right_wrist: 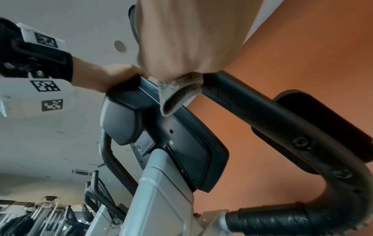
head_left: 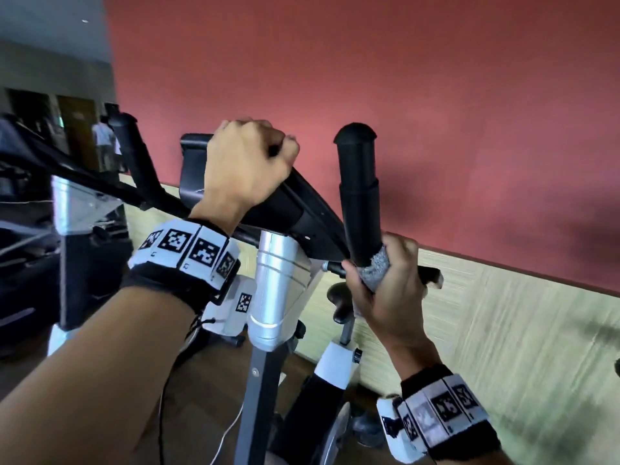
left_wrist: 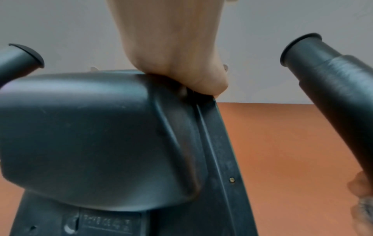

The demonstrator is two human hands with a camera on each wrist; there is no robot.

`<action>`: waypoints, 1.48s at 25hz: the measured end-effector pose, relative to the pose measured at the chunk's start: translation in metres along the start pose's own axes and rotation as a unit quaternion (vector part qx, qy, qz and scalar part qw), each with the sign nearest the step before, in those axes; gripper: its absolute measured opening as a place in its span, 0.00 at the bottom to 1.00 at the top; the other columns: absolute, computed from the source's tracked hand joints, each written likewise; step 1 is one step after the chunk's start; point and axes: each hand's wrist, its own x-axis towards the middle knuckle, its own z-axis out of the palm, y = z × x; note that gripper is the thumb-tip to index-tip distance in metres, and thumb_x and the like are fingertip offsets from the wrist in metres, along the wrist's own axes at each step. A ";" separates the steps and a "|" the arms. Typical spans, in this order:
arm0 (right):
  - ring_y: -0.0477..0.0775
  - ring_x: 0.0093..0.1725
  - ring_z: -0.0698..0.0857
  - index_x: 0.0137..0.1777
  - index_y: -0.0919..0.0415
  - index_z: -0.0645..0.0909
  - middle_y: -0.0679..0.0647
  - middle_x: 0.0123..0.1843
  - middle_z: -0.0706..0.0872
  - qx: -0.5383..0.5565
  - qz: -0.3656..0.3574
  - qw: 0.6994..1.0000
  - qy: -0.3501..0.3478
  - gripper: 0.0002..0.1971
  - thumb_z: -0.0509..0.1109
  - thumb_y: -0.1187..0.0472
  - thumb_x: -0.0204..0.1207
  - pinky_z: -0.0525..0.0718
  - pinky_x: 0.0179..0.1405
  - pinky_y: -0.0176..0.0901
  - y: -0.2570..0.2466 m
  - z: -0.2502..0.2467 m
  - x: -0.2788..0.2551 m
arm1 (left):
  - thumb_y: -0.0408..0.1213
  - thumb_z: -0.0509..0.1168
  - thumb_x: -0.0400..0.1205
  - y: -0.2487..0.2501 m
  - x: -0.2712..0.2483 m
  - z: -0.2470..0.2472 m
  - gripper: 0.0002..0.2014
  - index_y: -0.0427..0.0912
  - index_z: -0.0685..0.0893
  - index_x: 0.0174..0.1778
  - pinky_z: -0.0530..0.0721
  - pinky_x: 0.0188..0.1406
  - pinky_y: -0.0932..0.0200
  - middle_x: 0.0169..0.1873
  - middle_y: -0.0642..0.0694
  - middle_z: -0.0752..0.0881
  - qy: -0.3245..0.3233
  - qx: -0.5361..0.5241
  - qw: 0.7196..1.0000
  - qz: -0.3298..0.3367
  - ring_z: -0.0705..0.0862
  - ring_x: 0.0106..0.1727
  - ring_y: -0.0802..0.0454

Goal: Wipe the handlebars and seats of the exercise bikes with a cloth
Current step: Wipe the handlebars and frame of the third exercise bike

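Currently right hand (head_left: 385, 283) wraps grey cloth (head_left: 375, 269) round right handlebar (head_left: 359, 196), low on its grip; left hand (head_left: 246, 162) grips console (head_left: 295, 209) top edge. Cloth likely soft, conforms; bar rigid.

Open gap between console (head_left: 295, 203) right edge and right handlebar (head_left: 357, 196). Console top edge taken by left hand (head_left: 246, 162). Handlebar's lower part taken by right hand (head_left: 385, 290) with cloth (head_left: 374, 270); upper grip free. Red wall (head_left: 436, 112) behind.

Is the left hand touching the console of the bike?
Touching. In the head view the left hand is wrapped over the console top edge; the left wrist view shows its heel pressed on the housing, no gap.
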 end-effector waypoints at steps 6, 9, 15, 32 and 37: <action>0.58 0.51 0.84 0.67 0.67 0.73 0.64 0.54 0.80 0.046 -0.078 0.995 0.048 0.22 0.72 0.51 0.83 0.85 0.50 0.43 0.011 0.004 0.004 | 0.52 0.58 0.83 -0.008 -0.002 0.006 0.22 0.44 0.93 0.38 0.82 0.52 0.46 0.36 0.47 0.88 0.021 -0.016 1.000 0.013 0.86 0.45 0.39; 0.53 0.49 0.84 0.64 0.64 0.74 0.62 0.50 0.81 0.043 -0.069 0.995 0.059 0.20 0.74 0.52 0.81 0.85 0.45 0.41 0.010 0.004 0.006 | 0.50 0.59 0.83 -0.008 -0.002 0.008 0.21 0.44 0.93 0.36 0.82 0.55 0.45 0.34 0.48 0.87 0.035 -0.026 0.999 0.022 0.85 0.45 0.41; 0.52 0.48 0.84 0.62 0.69 0.79 0.56 0.50 0.82 0.068 -0.061 0.994 0.067 0.22 0.75 0.52 0.79 0.84 0.48 0.40 0.007 0.006 0.002 | 0.50 0.58 0.82 -0.015 -0.015 0.015 0.21 0.43 0.93 0.40 0.79 0.58 0.38 0.39 0.45 0.87 0.105 -0.042 0.991 0.066 0.81 0.48 0.38; 0.67 0.63 0.82 0.66 0.58 0.68 0.57 0.66 0.79 0.004 -0.137 0.986 0.089 0.22 0.66 0.41 0.85 0.81 0.62 0.64 0.016 0.013 -0.006 | 0.53 0.66 0.82 -0.038 -0.201 0.166 0.27 0.38 0.72 0.70 0.75 0.64 0.40 0.68 0.36 0.72 0.104 0.088 0.988 -0.075 0.74 0.69 0.32; 0.72 0.61 0.82 0.73 0.61 0.67 0.62 0.65 0.76 -0.084 -0.168 0.973 0.136 0.28 0.58 0.38 0.87 0.82 0.55 0.62 0.019 0.023 -0.011 | 0.55 0.59 0.87 -0.050 -0.213 0.200 0.42 0.34 0.47 0.87 0.68 0.81 0.45 0.86 0.35 0.54 0.036 0.136 0.989 -0.035 0.57 0.86 0.37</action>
